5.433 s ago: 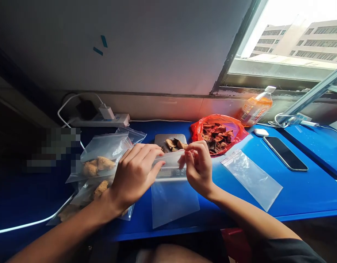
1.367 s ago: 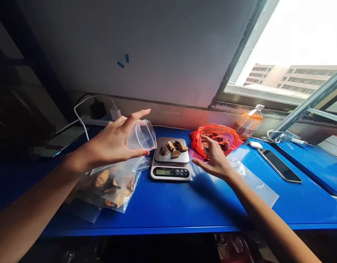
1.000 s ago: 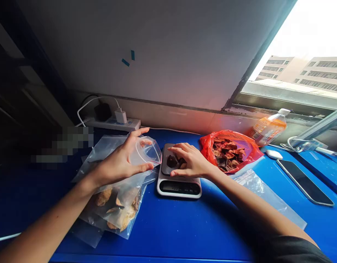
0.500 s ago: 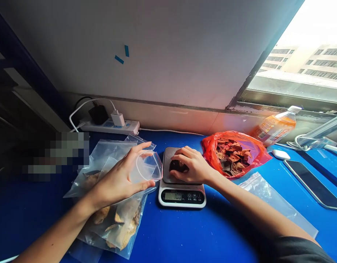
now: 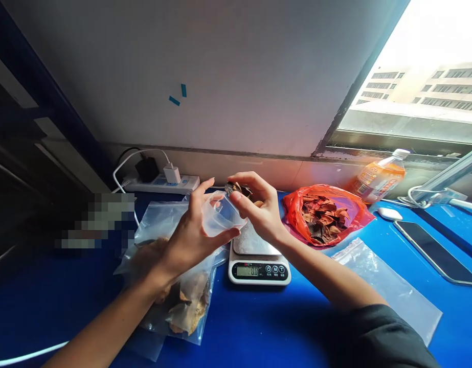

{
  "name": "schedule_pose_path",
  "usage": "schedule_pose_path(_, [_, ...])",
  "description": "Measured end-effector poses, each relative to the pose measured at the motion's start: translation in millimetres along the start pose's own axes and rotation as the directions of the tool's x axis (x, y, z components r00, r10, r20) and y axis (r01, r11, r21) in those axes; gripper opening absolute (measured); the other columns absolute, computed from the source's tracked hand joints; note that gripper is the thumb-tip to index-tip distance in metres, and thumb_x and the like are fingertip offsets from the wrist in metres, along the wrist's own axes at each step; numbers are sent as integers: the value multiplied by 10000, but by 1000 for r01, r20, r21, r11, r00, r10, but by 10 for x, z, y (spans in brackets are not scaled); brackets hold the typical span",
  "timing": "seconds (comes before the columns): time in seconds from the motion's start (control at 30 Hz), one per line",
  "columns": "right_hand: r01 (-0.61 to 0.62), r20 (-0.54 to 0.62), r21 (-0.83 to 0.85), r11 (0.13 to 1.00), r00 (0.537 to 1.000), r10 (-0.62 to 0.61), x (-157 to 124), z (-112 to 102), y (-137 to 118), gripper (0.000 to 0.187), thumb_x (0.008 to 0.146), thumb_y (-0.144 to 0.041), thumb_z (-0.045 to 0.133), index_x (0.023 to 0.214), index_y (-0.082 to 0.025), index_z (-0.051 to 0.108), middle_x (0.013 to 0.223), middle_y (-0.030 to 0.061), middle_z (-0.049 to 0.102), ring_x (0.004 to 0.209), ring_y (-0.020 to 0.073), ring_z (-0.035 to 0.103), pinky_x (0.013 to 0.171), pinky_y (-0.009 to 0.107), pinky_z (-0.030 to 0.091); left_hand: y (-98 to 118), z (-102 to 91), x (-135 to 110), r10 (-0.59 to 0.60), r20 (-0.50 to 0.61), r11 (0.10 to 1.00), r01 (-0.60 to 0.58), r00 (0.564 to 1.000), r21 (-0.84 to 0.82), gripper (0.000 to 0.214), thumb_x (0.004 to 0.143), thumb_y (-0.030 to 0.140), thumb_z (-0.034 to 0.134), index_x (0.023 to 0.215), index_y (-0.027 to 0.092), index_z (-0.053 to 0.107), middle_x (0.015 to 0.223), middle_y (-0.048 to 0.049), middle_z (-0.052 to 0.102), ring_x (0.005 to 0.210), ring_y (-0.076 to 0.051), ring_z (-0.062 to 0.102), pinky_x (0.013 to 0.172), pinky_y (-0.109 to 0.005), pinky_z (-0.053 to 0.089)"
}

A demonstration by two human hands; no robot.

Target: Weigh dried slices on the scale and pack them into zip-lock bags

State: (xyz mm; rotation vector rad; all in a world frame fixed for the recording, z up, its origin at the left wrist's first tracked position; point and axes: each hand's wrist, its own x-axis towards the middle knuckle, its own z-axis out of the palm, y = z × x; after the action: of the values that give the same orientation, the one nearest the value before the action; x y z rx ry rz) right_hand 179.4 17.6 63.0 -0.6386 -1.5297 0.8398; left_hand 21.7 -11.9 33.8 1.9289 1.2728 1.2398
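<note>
My left hand (image 5: pixel 187 237) grips a clear plastic cup (image 5: pixel 222 219), its thumb and fingers around the sides. The cup is tilted, with its mouth toward my right hand (image 5: pixel 265 212). Closed between those right fingers are dark, curled pieces of dried peel (image 5: pixel 232 189), held close to the cup's rim. Below both hands stands a white kitchen scale (image 5: pixel 259 278) with a bare metal plate, partly covered by my right hand. Its display seems to read 0.0. More dried peel (image 5: pixel 323 220) lies in an open red plastic bag (image 5: pixel 360 225) right of the scale.
Zip bags with pale dried slices (image 5: pixel 187 306) lie under my left forearm. Right of my right arm are a flat clear zip bag (image 5: pixel 404 296), a phone (image 5: pixel 443 253) and a white case (image 5: pixel 390 213). An orange drink bottle (image 5: pixel 381 176) and a power strip (image 5: pixel 185 184) stand along the wall.
My right hand has lifted the dried peel off the scale plate and brought it up to the cup. The display dropped from about 10.0. The cup has tilted toward the peel.
</note>
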Motion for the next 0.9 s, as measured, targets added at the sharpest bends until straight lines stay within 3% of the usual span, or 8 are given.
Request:
schedule_pose_path(0.2, [105,-35,-27,994,994,-106,-39,-42,-6,281,820,-485,611,846,-206,587,933,54,594,917,186,591,839,344,504,123,132,28,35,-18,989,-37,999,-141,1002,684,429,793,1447,330,151,1310,-107,523,1210,-298,547,1002,-495,470])
schedule_pose_path(0.4, [270,-8,-334,903,957,-289,-110,-158,-72,196,921,-354,485,824,-210,575,891,60,607,858,177,600,778,351,503,133,110,16,39,-6,989,-39,999,-146,988,661,445,803,1428,276,204,1295,-128,537,1177,-311,558,1009,-532,453])
schedule_pose_path(0.47, [355,53,-565,745,916,-397,-138,-511,-100,153,898,-327,504,809,-221,571,912,75,634,908,204,610,820,392,493,144,15,-21,21,-33,986,-26,999,-163,965,671,442,794,1425,269,216,1314,-128,528,1194,-306,544,1034,-517,439])
schedule_pose_path(0.53, [312,29,-806,503,870,-493,-216,-1134,-99,153,841,-339,568,742,-227,533,933,97,655,987,249,610,888,445,456,154,-131,-79,4,-60,974,-17,998,-224,911,706,442,760,1427,305,221,1317,-98,535,1189,-296,545,1039,-513,440])
schedule_pose_path(0.63, [-132,-244,-965,227,770,-590,-555,-2353,-17,242,837,-395,486,648,-253,433,872,163,653,1012,292,603,930,483,400,153,-387,-154,37,-97,931,-69,995,-359,824,721,480,719,1407,415,268,1266,-10,587,1191,-315,540,994,-544,472])
schedule_pose_path(0.7, [-476,-456,-875,84,755,-471,-934,-3071,71,316,801,-436,460,551,-277,351,735,179,609,986,337,587,879,518,379,144,-531,-164,49,-144,914,-103,988,-392,744,716,521,706,1364,472,344,1211,42,625,1246,-339,505,991,-569,467])
schedule_pose_path(0.77, [-642,-625,-766,-40,758,-187,-1331,-3545,172,395,733,-504,531,482,-278,326,616,142,536,1005,391,544,809,557,359,142,-620,-142,58,-135,921,-105,989,-374,706,689,602,700,1315,533,382,1205,86,637,1303,-354,461,1005,-596,451])
schedule_pose_path(0.9, [-691,-698,-709,-137,716,0,-1780,-3830,369,443,749,-563,503,448,-278,348,604,127,497,982,391,521,780,565,322,206,-615,-82,101,-104,920,-132,989,-368,686,653,682,692,1271,575,413,1247,119,629,1332,-366,430,1020,-635,427])
